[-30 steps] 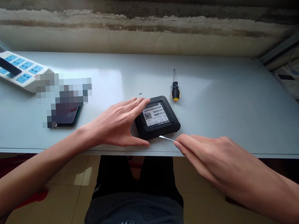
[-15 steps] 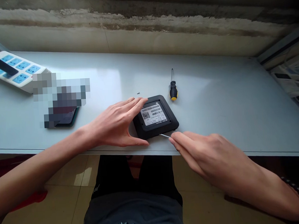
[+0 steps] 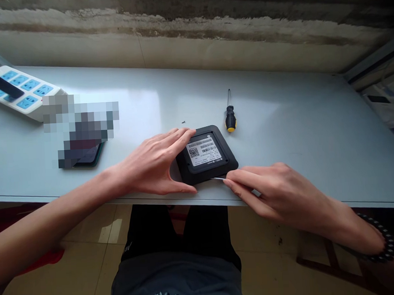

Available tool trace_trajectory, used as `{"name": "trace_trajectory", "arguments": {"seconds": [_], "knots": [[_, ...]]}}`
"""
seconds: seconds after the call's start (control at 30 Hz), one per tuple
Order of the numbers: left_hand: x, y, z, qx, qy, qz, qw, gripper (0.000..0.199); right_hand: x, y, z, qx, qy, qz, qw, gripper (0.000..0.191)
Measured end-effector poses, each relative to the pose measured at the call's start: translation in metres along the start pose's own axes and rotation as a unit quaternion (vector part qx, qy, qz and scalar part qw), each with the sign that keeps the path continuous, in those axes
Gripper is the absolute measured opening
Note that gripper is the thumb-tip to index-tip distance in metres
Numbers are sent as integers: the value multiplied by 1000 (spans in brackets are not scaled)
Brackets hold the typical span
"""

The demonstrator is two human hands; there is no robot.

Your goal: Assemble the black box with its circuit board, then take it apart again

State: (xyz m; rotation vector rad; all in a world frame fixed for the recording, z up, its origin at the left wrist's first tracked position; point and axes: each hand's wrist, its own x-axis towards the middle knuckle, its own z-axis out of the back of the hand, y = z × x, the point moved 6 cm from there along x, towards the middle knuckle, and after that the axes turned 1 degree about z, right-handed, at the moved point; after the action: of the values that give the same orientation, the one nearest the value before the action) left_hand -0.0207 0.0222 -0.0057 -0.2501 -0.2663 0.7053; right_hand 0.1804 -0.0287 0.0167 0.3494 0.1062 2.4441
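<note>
A flat square black device (image 3: pixel 206 164) lies face down on the table, with a white barcode and QR label on top. My left hand (image 3: pixel 155 165) grips its left side, thumb along the lower edge and fingers over the upper corner. My right hand (image 3: pixel 272 192) pinches a thin metal pick (image 3: pixel 219 179) between its fingertips. The pick's tip is at the device's lower right edge, and it lies nearly flat. Whether the tip enters a seam is hidden at this size.
A small screwdriver (image 3: pixel 230 118) with a yellow and black handle stands back from the device. A tiny screw (image 3: pixel 183 121) lies near it. At the left are a blue-socket power strip (image 3: pixel 22 91) and a partly pixelated phone (image 3: pixel 88 155). The table's front edge runs just below my hands.
My right hand has moved up and left, bringing the pick from just off the device to its lower right edge. A beaded bracelet now shows on that wrist. My left hand stays on the device.
</note>
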Motion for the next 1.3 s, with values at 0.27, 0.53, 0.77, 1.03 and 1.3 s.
{"name": "trace_trajectory", "arguments": {"seconds": [0.27, 0.53, 0.77, 1.03, 1.3], "knots": [[2, 0, 1, -19, 2, 14, 1000, 116, -6, 2, 0, 3, -5, -23, 1000, 36], [0, -1, 2, -33, -4, 14, 999, 113, 0, -5, 1, 28, -13, 13, 999, 33], [0, -2, 1, -38, -9, 16, 999, 113, -4, -9, -2, 17, -31, 9, 999, 32], [-1, -2, -1, -49, -15, 1, 999, 111, -7, -4, 6, 55, -24, -16, 998, 30], [-1, -3, 0, -57, -19, 1, 998, 110, -13, -1, 5, 22, -17, -31, 999, 40]]}}
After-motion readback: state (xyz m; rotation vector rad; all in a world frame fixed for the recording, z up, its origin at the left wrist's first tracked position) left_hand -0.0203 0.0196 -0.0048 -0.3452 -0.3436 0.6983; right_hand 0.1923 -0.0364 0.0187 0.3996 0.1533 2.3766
